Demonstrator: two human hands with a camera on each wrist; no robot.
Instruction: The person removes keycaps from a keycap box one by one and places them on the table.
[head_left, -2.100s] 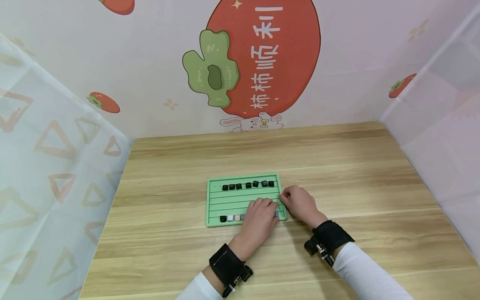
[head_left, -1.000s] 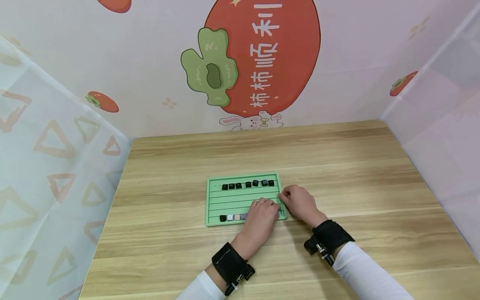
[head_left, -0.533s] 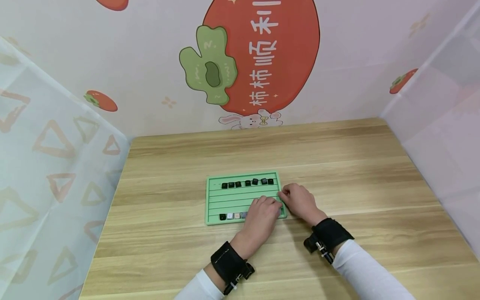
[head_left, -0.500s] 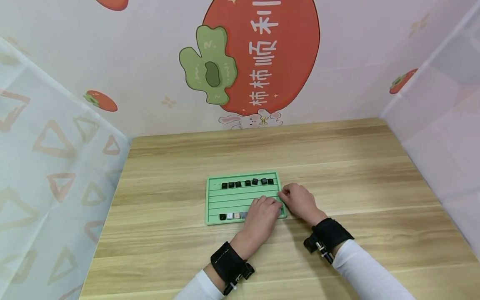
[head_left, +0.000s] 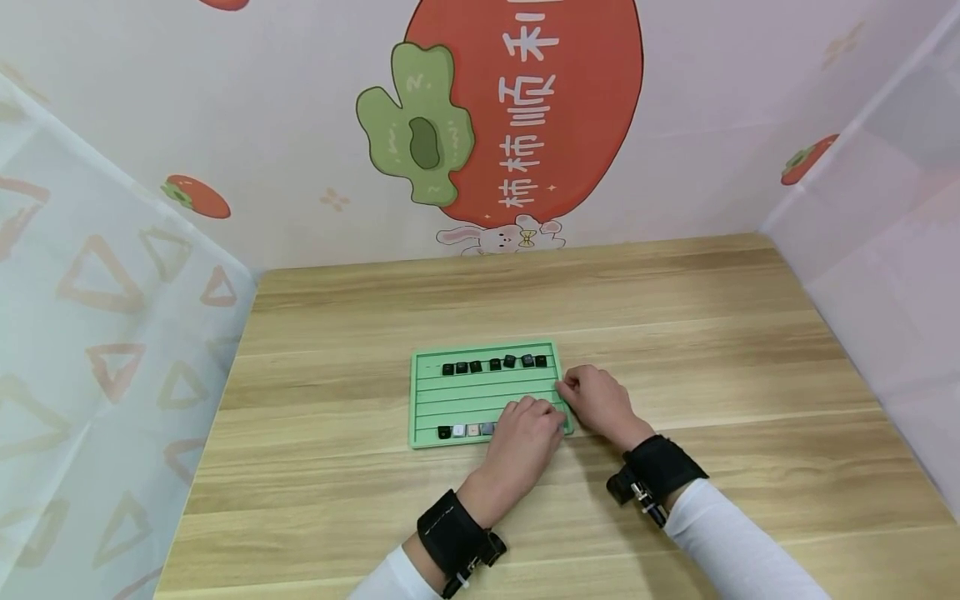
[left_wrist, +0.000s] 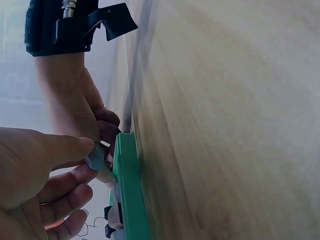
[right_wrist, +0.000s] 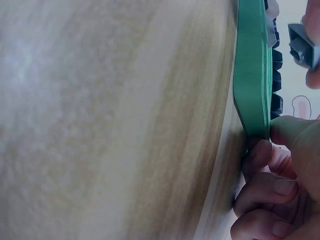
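My L hand (head_left: pixel 521 446) has one grey-blue keycap (left_wrist: pixel 95 159) pinched btwn thumb & fingertips, held clear of the green tray (head_left: pixel 465 392), approx. over its near R corner. Key relation: cap's hollow side w/ the stem faces down to the tray, so the near row's R end is right below my L fingers; L is the nearer hand for it. Cap looks roughly square, no clear long axis; tray's long axis runs L–R across the worktop (head_left: pixel 337 500).

My R hand (head_left: pixel 600 408) grips the tray's R edge, thumb at the rim, other fingers curled by the outer side. Near edge, from the L: black cap (head_left: pixel 444 432), white cap (head_left: pixel 459 431), beige cap (head_left: pixel 473 430), grey cap (head_left: pixel 488 428); rest of that row's behind my L hand, can't tell. Seven dark keycaps (head_left: pixel 495 364) sit along the far edge, a gap after the 3rd, a few askew.
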